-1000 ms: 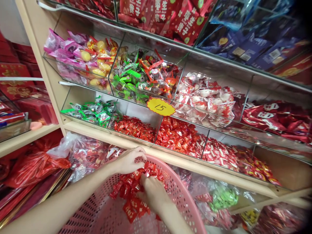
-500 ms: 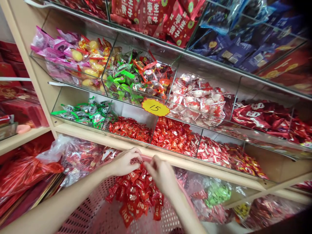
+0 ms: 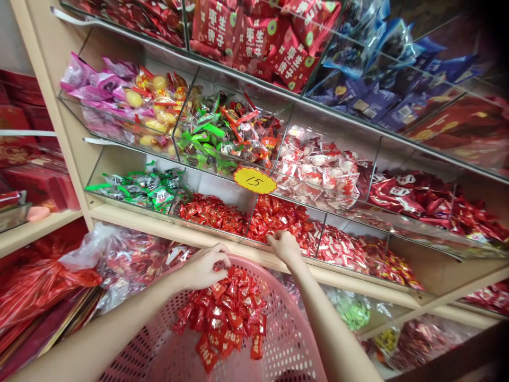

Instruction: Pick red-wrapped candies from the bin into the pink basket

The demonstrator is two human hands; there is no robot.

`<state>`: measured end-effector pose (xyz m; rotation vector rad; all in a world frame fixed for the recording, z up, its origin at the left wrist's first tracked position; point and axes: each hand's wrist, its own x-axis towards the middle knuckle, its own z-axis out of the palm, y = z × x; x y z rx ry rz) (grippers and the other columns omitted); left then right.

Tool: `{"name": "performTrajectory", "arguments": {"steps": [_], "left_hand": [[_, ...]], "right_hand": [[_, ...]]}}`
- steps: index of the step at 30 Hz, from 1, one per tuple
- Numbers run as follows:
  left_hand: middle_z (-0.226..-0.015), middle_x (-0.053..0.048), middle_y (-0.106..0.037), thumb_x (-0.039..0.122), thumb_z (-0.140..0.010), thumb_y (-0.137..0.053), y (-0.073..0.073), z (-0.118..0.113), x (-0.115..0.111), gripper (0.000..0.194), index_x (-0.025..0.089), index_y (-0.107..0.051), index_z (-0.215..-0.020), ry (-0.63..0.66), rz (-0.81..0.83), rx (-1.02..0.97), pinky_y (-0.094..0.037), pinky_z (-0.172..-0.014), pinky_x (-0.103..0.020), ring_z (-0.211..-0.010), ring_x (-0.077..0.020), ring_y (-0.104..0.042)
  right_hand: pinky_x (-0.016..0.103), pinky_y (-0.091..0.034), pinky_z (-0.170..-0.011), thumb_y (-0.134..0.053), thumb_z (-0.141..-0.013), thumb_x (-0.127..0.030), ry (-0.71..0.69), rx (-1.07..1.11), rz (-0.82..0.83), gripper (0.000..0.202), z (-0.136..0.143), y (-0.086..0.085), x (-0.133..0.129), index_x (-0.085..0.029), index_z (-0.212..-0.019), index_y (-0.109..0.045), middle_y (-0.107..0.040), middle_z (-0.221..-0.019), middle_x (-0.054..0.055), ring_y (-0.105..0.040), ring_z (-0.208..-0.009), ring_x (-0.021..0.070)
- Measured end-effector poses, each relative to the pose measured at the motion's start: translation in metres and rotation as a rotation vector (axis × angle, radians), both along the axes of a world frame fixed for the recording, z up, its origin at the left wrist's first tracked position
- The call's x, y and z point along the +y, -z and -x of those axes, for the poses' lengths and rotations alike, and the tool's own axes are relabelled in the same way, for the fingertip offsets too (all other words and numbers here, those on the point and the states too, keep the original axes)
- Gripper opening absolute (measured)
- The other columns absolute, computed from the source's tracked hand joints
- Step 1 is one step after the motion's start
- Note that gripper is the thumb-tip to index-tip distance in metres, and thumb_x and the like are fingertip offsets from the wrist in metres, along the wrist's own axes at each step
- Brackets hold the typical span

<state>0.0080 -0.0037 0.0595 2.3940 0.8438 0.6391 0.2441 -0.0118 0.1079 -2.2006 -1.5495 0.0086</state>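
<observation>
A pink perforated basket (image 3: 288, 318) tilts below the shelf and holds a heap of red wrapped candies (image 3: 228, 313). My left hand (image 3: 207, 267) rests at the basket's upper edge beside the heap, its fingers curled; what they may hold is too small to make out. Up and to the right, my right hand (image 3: 284, 247) is at the front edge of a bin of red candies (image 3: 274, 215), with its fingers closed and partly hidden. Whether a candy is between them cannot be seen.
Clear-walled shelf bins hold green-wrapped candies (image 3: 149, 185), red-and-white candies (image 3: 345, 249) and larger packets. A yellow tag (image 3: 255, 180) reading 15 hangs above the lower bins. Plastic bags of sweets (image 3: 131, 254) lie beneath the wooden shelf edge (image 3: 159, 225), left of the basket.
My right hand has moved from above the heap in the basket up and right to the bin of red candies. My left hand has stayed nearly in place.
</observation>
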Motion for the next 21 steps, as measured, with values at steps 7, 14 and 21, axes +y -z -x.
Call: {"name": "performTrajectory", "arguments": {"steps": [7,14,21], "left_hand": [[-0.099,-0.003,-0.054,0.020,-0.073,-0.053,0.001,0.001,0.001,0.013,0.019,-0.063,-0.082,0.023,-0.009,-0.040,-0.042,-0.072,-0.023,-0.077,-0.0135,-0.054],[-0.088,-0.001,-0.060,0.020,-0.078,-0.049,0.005,-0.003,0.004,0.020,0.019,-0.056,-0.097,-0.020,0.012,-0.137,-0.043,-0.075,-0.026,-0.079,-0.0158,-0.055],[-0.090,-0.001,-0.056,0.019,-0.087,-0.037,-0.004,-0.001,0.001,0.020,0.019,-0.057,-0.087,0.037,-0.011,-0.084,-0.041,-0.081,-0.027,-0.084,-0.0151,-0.053]], "right_hand": [[0.027,-0.037,-0.063,-0.040,-0.084,-0.035,-0.017,0.040,-0.306,0.028,-0.010,-0.013,-0.024,-0.019,-0.065,-0.053,-0.058,-0.071,0.005,-0.052,-0.067,0.0167],[0.026,-0.038,-0.068,-0.039,-0.090,-0.030,-0.530,0.250,-0.419,0.022,0.036,0.013,-0.070,-0.020,-0.075,-0.052,-0.052,-0.078,0.003,-0.049,-0.074,0.0153],[0.025,-0.036,-0.065,-0.035,-0.092,-0.030,-0.625,0.277,-0.141,0.026,0.048,0.052,-0.070,-0.020,-0.073,-0.048,-0.052,-0.073,0.001,-0.049,-0.069,0.0144]]}}
